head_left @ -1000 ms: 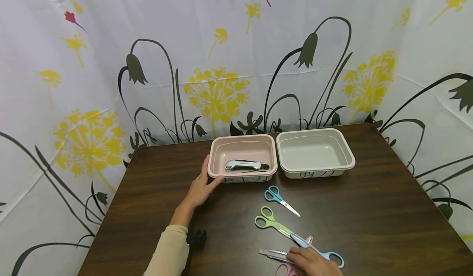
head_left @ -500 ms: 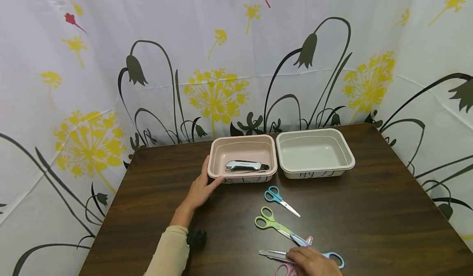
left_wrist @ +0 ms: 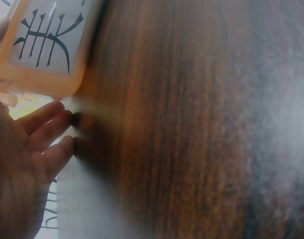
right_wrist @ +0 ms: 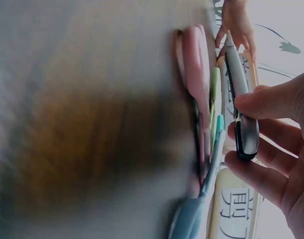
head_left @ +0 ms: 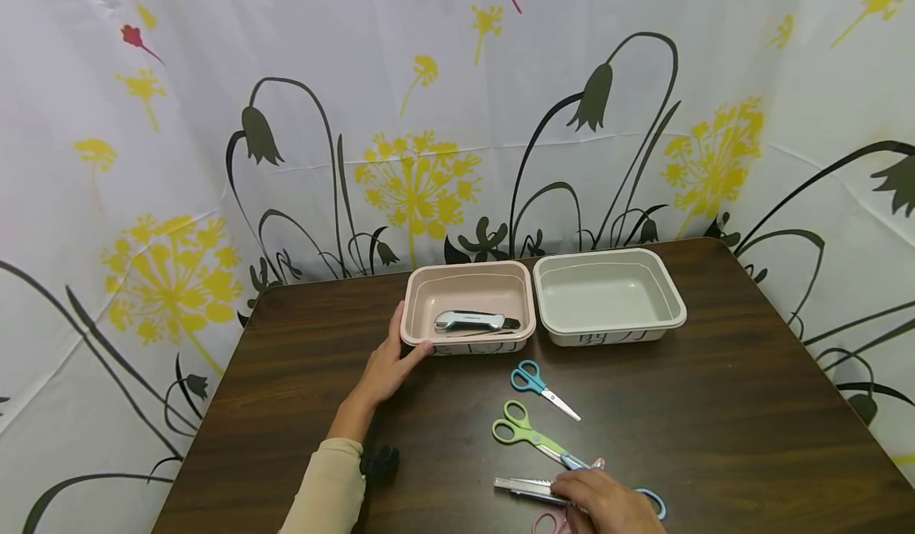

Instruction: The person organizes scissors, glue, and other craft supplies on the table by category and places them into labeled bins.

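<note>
My left hand point(head_left: 381, 371) rests on the near left corner of a pink plastic bin point(head_left: 468, 342), thumb at the front rim, fingers along the left side. Inside that bin lies a silver and black utility knife point(head_left: 472, 321). My right hand point(head_left: 608, 504) pinches another silver utility knife point(right_wrist: 249, 132) between thumb and fingers, its tip pointing left in the head view. Close below it are pink-handled scissors point(right_wrist: 194, 64) and light-blue-handled scissors point(head_left: 574, 462), partly hidden by the hand. Green-handled scissors point(head_left: 525, 433) and small teal-handled scissors point(head_left: 532, 381) lie farther up the table.
A pale grey-green bin point(head_left: 611, 337) stands right beside the pink one at the back of the dark wooden table point(head_left: 750, 407). Both bins carry black characters on their fronts. A flower-patterned curtain point(head_left: 443, 81) hangs behind the table edge.
The utility knife in my right hand has shifted slightly left and up off the pile, the hand moving with it. My left hand and the bins stay put.
</note>
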Action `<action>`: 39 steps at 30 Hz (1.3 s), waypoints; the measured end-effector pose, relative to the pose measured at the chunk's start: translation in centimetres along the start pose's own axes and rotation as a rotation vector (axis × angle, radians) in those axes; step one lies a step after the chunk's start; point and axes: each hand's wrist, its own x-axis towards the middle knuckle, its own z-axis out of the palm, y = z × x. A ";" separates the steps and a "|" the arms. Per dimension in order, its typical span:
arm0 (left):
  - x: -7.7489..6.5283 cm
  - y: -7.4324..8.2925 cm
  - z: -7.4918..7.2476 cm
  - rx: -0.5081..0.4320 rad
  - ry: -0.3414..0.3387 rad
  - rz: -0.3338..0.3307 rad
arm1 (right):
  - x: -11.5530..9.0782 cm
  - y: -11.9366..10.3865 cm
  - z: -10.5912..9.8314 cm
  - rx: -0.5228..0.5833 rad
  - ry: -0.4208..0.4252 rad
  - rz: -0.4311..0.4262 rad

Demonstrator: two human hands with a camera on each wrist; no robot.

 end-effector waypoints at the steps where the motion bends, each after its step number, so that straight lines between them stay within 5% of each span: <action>1: 0.0 0.0 0.0 0.000 -0.001 -0.001 | 0.2 0.0 -0.1 0.002 0.011 0.002; 13: 0.0 -0.2 -0.1 0.026 0.001 0.003 | 4.3 1.3 -1.5 -0.015 0.151 0.038; 27: 0.2 -0.2 -0.1 0.024 -0.001 -0.004 | 11.5 3.2 -1.7 0.033 0.186 0.140; 32: 0.1 -0.2 0.0 0.015 -0.001 -0.005 | 14.6 4.3 -1.5 0.025 0.163 0.199; 39: 0.1 0.0 0.1 0.015 0.006 0.003 | 18.8 5.0 -1.2 0.052 -0.020 0.301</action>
